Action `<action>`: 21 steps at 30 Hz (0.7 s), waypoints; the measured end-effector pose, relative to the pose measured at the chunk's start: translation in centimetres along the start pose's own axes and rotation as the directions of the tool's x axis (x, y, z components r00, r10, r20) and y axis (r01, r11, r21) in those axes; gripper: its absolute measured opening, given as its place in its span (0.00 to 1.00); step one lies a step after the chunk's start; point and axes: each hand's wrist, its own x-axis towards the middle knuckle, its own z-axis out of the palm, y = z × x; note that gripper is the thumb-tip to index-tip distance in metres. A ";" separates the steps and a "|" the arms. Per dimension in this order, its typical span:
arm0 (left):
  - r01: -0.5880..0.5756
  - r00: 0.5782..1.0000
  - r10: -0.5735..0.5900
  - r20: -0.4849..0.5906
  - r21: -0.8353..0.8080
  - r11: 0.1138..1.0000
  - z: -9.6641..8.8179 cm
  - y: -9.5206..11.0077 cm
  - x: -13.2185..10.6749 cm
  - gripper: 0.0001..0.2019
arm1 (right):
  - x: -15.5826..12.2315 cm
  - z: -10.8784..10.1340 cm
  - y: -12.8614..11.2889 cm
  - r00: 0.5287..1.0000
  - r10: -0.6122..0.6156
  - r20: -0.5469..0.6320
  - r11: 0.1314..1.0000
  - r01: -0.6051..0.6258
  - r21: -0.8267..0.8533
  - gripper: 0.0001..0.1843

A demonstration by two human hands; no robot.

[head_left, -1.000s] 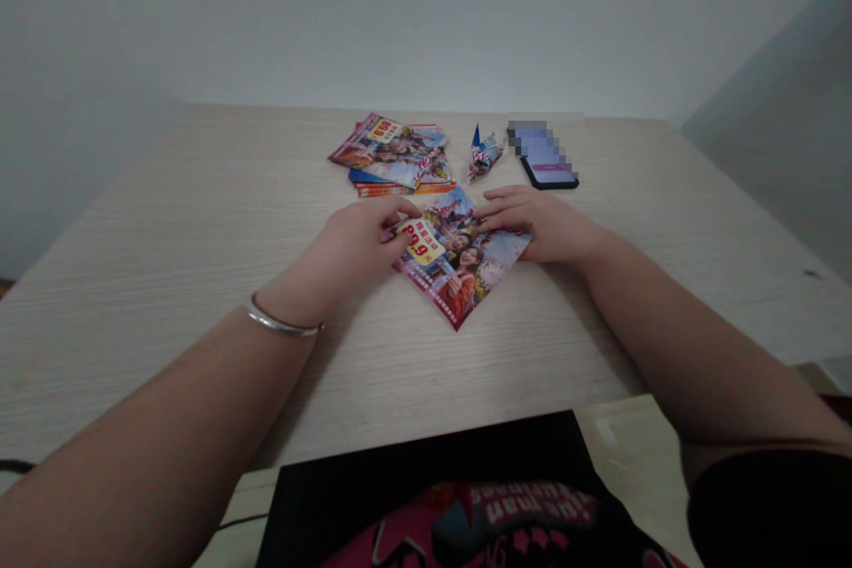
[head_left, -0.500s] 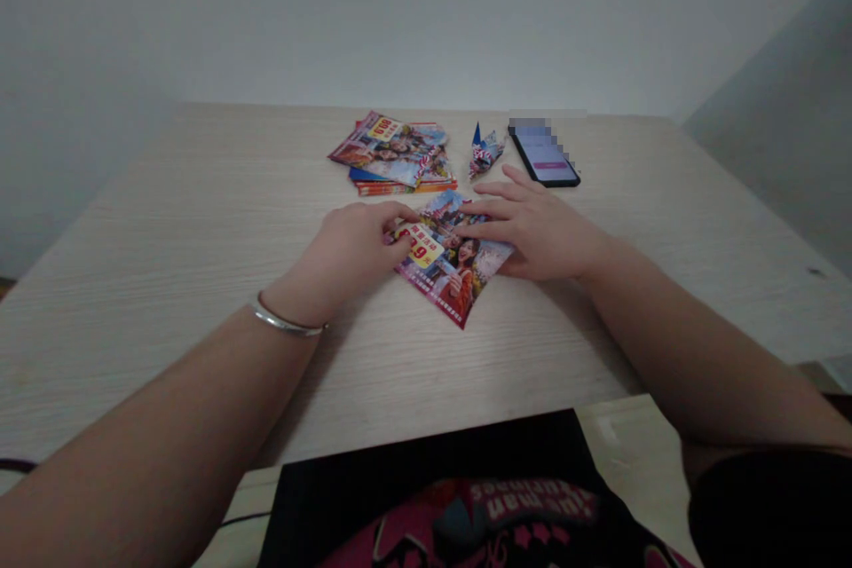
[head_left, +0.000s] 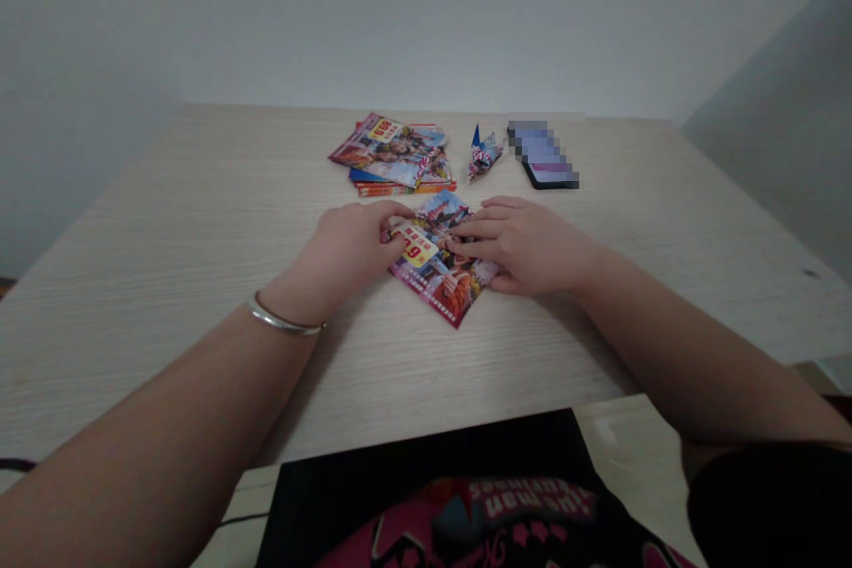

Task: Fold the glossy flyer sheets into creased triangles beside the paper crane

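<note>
A colourful printed paper sheet (head_left: 436, 271) with a yellow price label lies on the wooden table (head_left: 200, 222), turned like a diamond. My left hand (head_left: 346, 248), a silver bangle on its wrist, pinches the sheet's left part with curled fingers. On the right side, my right hand (head_left: 525, 244) has folded the paper's right corner in toward the middle and its fingers press down there.
A stack of similar printed sheets (head_left: 396, 158) lies further back. A small folded paper figure (head_left: 485, 151) stands to the right of the stack, and a phone (head_left: 544, 158) with a lit screen lies beside it. A wall rises behind the table.
My right hand has slid left over the sheet, carrying its right corner in toward the centre. The left hand has stayed in place on the left part.
</note>
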 end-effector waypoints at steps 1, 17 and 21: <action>0.004 1.000 -0.004 0.000 -0.005 1.000 -0.1 0.1 -0.1 0.23 | 0.0 0.1 0.0 1.000 0.014 0.007 1.000 -0.015 0.016 0.31; 0.064 0.996 -0.060 0.069 -0.065 0.996 -0.6 0.6 -0.1 0.28 | -0.7 -0.5 0.0 0.997 0.075 0.027 0.993 -0.077 0.089 0.19; 0.026 0.997 -0.020 0.076 -0.079 0.997 -0.1 0.1 0.0 0.30 | -1.0 0.0 1.0 0.997 0.051 -0.062 0.966 -0.034 0.257 0.19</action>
